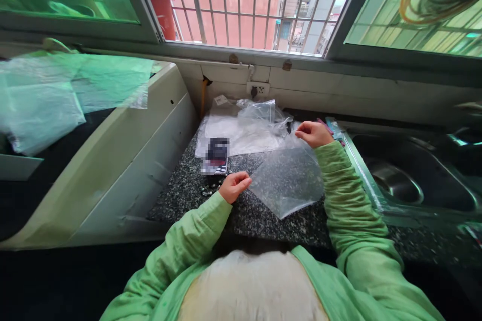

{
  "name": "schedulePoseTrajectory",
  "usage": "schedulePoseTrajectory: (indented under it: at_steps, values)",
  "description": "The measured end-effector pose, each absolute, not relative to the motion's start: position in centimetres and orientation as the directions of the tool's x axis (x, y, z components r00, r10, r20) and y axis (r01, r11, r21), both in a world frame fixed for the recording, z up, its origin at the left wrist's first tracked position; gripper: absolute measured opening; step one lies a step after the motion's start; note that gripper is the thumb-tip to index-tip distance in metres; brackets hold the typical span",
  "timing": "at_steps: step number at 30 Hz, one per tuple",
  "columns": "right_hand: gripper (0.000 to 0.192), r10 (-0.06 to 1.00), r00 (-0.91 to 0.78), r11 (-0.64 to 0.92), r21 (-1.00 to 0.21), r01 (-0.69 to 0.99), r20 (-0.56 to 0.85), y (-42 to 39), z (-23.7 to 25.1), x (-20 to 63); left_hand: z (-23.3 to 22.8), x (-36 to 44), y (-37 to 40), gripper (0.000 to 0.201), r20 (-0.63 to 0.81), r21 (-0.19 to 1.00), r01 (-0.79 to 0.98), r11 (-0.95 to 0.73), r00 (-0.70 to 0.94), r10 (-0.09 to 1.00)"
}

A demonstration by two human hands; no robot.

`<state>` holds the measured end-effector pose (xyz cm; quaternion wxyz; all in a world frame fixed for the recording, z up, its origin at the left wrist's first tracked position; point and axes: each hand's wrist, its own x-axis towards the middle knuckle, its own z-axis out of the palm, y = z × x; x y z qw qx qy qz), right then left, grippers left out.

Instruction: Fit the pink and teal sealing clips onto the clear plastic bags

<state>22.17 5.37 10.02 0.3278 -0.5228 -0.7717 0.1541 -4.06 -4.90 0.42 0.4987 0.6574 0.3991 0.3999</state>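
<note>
A clear plastic bag is stretched at a slant between my two hands, over the speckled dark countertop. My left hand pinches its left corner, and my right hand pinches its upper right edge. Just beyond my left hand lies a small dark pack, partly blurred out, with some small shiny pieces beside it. Behind the held bag, more clear plastic bags lie spread and crumpled against the wall.
To the right, a sink with a metal bowl is set into the counter. On the left stands a pale appliance with plastic sheets over it. A wall socket sits below the barred window.
</note>
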Motion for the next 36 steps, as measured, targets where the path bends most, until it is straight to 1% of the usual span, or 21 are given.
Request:
schedulePoseTrajectory:
  at_steps: [3,7,11,16,19,23,27,32,36]
  values:
    - [0.013,0.905,-0.24,0.413,-0.588,0.696,0.351,5.0,10.0,22.0,0.7,-4.4,-5.0,0.039,0.097,0.983,0.107,-0.15,0.391,0.915]
    - [0.011,0.887,-0.222,0.435,-0.573,0.694,0.404,4.6,10.3,21.8,1.3,-4.4,-5.1,0.04,0.086,0.982,0.119,-0.147,0.409,0.908]
    - [0.01,0.87,-0.264,0.473,-0.555,0.684,0.416,4.1,10.8,21.2,1.3,-4.3,-5.2,0.043,0.061,0.985,0.118,-0.123,0.429,0.901]
    - [0.01,0.858,-0.271,0.486,-0.52,0.702,0.437,3.7,10.9,20.6,1.3,-4.2,-5.4,0.047,0.111,0.97,0.158,-0.185,0.389,0.914]
    - [0.01,0.856,-0.263,0.491,-0.539,0.685,0.445,3.6,10.9,20.5,1.4,-4.2,-5.5,0.049,0.122,0.966,0.169,-0.197,0.376,0.918]
    - [0.012,0.87,-0.25,0.475,-0.588,0.655,0.424,3.5,11.1,20.6,1.7,-4.3,-5.5,0.05,0.124,0.97,0.146,-0.196,0.399,0.909]
    - [0.015,0.871,-0.24,0.475,-0.605,0.639,0.429,3.1,11.5,20.6,1.7,-4.3,-5.6,0.051,0.108,0.982,0.096,-0.165,0.435,0.894]
    - [0.02,0.851,-0.238,0.502,-0.593,0.629,0.468,2.6,12.1,20.8,1.8,-4.1,-5.4,0.051,0.043,0.994,0.068,-0.087,0.491,0.87]
    - [0.02,0.834,-0.226,0.52,-0.577,0.63,0.504,2.2,12.6,21.5,2.4,-3.4,-4.8,0.049,0.0,0.999,0.034,-0.023,0.567,0.824]
